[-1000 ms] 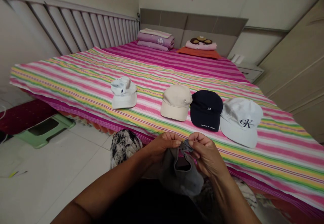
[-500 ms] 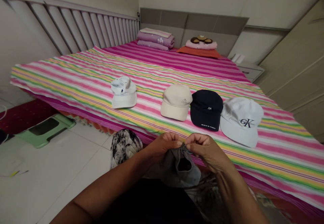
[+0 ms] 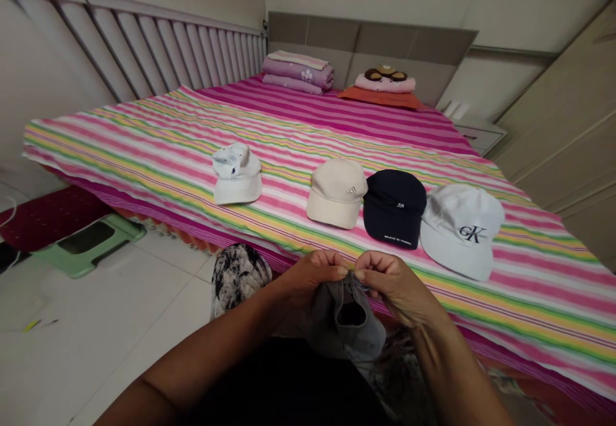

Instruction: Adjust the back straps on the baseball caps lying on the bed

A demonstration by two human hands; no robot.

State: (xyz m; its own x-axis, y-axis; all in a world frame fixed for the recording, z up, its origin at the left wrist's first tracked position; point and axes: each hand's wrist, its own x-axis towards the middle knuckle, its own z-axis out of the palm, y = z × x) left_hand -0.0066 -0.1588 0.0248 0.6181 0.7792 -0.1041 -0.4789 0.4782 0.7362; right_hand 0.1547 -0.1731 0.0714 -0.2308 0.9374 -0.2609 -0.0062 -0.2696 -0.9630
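Observation:
A grey cap (image 3: 363, 339) is held over my lap, its rear opening turned up toward me. My left hand (image 3: 317, 276) pinches one end of the cap's back strap between thumb and fingers. On the other side, my right hand (image 3: 387, 283) pinches the strap too, and the fingertips nearly meet. Beyond them on the bed lie a white cap (image 3: 237, 172), a beige cap (image 3: 335, 195), a navy cap (image 3: 394, 208) and a white cap with dark letters (image 3: 462, 230). Details of the strap's fastening are too small to make out.
The caps rest on a striped sheet (image 3: 158, 150) over the bed. Folded purple bedding (image 3: 298, 74) and a pink pillow with a brown bear (image 3: 385, 83) lie by the headboard (image 3: 332, 44). A green stool (image 3: 89, 243) stands on the floor at left.
Both hands stay pinched at the grey cap's strap, with barely any shift. The whole view has moved slightly; the caps on the bed lie as before.

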